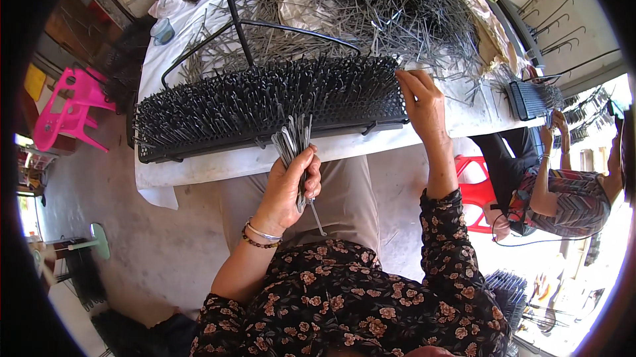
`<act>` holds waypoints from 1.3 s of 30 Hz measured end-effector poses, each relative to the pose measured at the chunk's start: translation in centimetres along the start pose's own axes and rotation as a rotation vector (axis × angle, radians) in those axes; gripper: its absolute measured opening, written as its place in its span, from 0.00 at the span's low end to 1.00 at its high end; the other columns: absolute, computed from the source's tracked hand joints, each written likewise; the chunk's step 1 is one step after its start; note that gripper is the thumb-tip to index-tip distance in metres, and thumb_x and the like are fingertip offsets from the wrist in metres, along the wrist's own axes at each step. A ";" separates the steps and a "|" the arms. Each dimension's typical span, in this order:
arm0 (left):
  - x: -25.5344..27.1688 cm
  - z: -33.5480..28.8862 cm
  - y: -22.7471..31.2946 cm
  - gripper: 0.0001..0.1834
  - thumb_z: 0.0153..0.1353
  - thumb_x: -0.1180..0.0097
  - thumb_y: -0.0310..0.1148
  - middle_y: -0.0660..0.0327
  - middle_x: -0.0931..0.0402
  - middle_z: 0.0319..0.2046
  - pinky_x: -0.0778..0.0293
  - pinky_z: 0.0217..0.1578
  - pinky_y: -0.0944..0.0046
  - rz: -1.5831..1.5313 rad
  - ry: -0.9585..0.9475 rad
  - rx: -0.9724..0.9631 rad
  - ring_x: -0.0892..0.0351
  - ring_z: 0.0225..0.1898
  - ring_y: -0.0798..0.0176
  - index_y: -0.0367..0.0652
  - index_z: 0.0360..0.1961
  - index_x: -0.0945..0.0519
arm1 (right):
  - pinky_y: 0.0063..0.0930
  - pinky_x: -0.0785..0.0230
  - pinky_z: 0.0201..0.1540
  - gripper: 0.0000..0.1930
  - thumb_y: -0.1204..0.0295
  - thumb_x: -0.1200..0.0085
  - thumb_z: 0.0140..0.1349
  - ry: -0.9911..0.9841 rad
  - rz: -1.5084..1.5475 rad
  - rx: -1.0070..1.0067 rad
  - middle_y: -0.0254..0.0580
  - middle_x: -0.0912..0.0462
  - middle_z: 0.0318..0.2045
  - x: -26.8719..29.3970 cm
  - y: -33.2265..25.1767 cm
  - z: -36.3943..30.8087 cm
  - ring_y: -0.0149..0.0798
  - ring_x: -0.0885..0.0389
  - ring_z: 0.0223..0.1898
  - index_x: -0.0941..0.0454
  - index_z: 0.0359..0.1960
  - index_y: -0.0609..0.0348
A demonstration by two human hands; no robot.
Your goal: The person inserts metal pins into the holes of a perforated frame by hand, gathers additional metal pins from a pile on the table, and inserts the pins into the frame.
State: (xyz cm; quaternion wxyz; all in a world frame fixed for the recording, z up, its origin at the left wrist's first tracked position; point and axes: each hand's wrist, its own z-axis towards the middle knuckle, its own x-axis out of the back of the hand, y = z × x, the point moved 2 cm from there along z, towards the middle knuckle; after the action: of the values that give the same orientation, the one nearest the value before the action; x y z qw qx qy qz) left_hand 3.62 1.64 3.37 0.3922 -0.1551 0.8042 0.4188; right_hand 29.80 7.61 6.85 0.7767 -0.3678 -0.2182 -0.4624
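Floral-patterned dark sleeves [371, 304] fill the lower edge of the head view, nearest the camera, with forearms rising from them toward the worktop [199, 171], which is covered in white sheeting.

Left hand [291, 181]: its grip is closed around a bundle of thin grey metal pins [295, 148], held upright just in front of the worktop's near edge, with the pin tips fanning out above the fingers and one pin hanging below the palm. A silver bangle and a beaded bracelet [260, 236] sit on that wrist.

Right hand [424, 105]: it reaches further forward, and its fingertips pinch at the right end of a long black perforated plastic tray [371, 118] that lies across the worktop. The tray is densely packed with upright grey pins [252, 95]. Whether the fingertips hold a single pin cannot be told.

Behind the tray, a bent black metal rod frame [265, 25] stands over scattered pins, and a large loose heap of grey pins [391, 5] lies on crumpled paper at the worktop's far side.

At the left stands a pink plastic chair [66, 115]. At the right, another person in a patterned top [570, 198] sits by a red plastic stool [480, 188], with a smaller black tray [530, 98] near their hands.
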 end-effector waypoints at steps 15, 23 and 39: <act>-1.0 -0.1 -0.6 0.09 0.63 0.48 0.35 0.69 0.35 0.27 0.39 0.20 0.75 0.061 -0.002 0.108 0.36 0.28 0.74 0.41 0.39 0.28 | 0.31 0.31 0.29 0.07 0.76 0.45 0.56 -0.087 -0.051 -0.093 0.47 0.22 0.28 -0.3 -0.8 0.4 0.46 0.22 0.26 0.20 0.36 0.62; -3.8 2.9 1.9 0.09 0.62 0.46 0.36 0.68 0.35 0.26 0.37 0.23 0.72 -0.094 0.032 -0.087 0.35 0.27 0.73 0.44 0.30 0.29 | 0.25 0.26 0.30 0.22 0.82 0.36 0.45 -0.271 0.518 -0.019 0.42 0.22 0.36 1.9 -7.5 -5.4 0.33 0.22 0.30 0.21 0.45 0.55; -3.1 3.4 -0.4 0.08 0.63 0.49 0.34 0.65 0.28 0.29 0.25 0.28 0.67 -0.023 0.077 -0.040 0.27 0.31 0.69 0.41 0.38 0.27 | 0.23 0.28 0.31 0.07 0.81 0.44 0.53 0.192 0.785 -0.122 0.46 0.20 0.27 6.7 -7.4 -6.0 0.35 0.20 0.28 0.21 0.34 0.72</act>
State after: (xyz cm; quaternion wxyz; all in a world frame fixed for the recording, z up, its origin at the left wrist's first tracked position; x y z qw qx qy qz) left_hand 7.53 3.89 4.34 0.3626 -0.1881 0.8082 0.4242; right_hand 26.53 -2.97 10.33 0.8878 -0.4236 0.0402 -0.1753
